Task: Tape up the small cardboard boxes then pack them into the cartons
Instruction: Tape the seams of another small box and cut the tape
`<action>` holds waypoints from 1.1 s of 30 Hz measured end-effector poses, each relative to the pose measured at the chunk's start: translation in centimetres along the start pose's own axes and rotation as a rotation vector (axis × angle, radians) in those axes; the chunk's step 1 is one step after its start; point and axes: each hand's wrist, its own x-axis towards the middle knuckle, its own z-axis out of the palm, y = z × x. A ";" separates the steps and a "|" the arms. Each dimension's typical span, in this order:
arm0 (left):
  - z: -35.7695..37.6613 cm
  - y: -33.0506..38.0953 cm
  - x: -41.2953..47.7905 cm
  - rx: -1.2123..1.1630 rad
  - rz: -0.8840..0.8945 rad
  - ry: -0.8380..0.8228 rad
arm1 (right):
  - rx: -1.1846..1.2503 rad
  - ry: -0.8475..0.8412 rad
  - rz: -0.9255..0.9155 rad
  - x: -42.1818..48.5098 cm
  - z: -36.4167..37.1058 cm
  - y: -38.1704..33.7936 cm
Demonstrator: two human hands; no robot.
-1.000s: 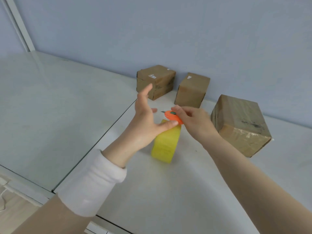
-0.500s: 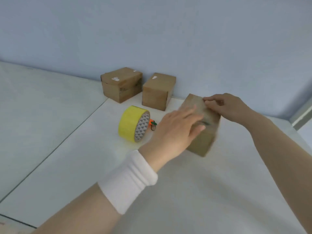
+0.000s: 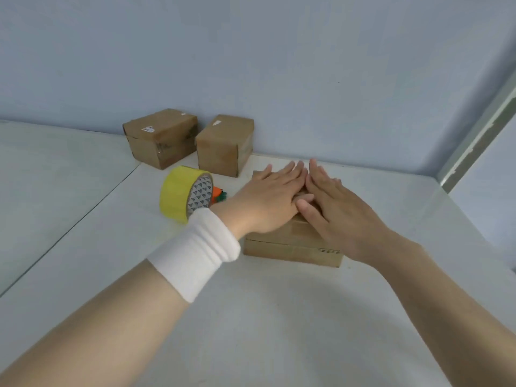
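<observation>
Orange cutter (image 3: 218,195) now released beside yellow tape roll (image 3: 177,195), centre-left. My left hand (image 3: 268,199) and right hand (image 3: 335,209), fingers straight, press the centre cardboard box (image 3: 290,247); likely smoothing tape.

No text can be read: the white label (image 3: 148,129) on the far left box (image 3: 163,143) is too small, and the dark print (image 3: 328,250) on the near box (image 3: 279,250) is blurred.

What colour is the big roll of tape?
Bright yellow: the tape roll stands on edge, with grey triangles printed inside its core. The head view shows it.
</observation>
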 end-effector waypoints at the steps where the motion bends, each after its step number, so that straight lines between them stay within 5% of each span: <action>1: 0.3 -0.1 0.2 0.022 -0.015 -0.049 | 0.001 -0.030 0.024 0.0 0.4 0.2; 5: -1.6 -0.8 0.6 -0.058 -0.031 -0.159 | 0.034 -0.155 0.051 0.8 -0.9 0.8; 13: -1.1 -1.7 1.0 -0.027 -0.031 -0.126 | -0.034 -0.189 0.113 1.8 -0.7 0.8; 18: 0.3 -2.0 0.4 -0.144 -0.056 0.072 | -0.056 -0.057 0.134 2.1 0.8 0.5; 21: 0.2 -1.9 0.1 -0.441 -0.126 0.207 | 0.128 -0.020 0.212 2.1 0.4 0.6; 23: 0.5 -2.0 -0.6 -0.789 -0.297 0.338 | 0.461 0.097 0.427 1.6 0.1 0.8; 26: 2.1 -2.4 -2.0 -1.269 -0.490 0.163 | 0.931 0.042 0.564 -0.1 0.4 0.9; 29: 2.1 -2.7 -3.1 -1.319 -0.290 0.246 | 1.000 0.263 0.392 -1.4 0.9 1.2; 33: 2.7 -2.9 -5.7 -0.957 0.070 0.264 | 0.946 0.443 0.108 -4.3 2.5 1.5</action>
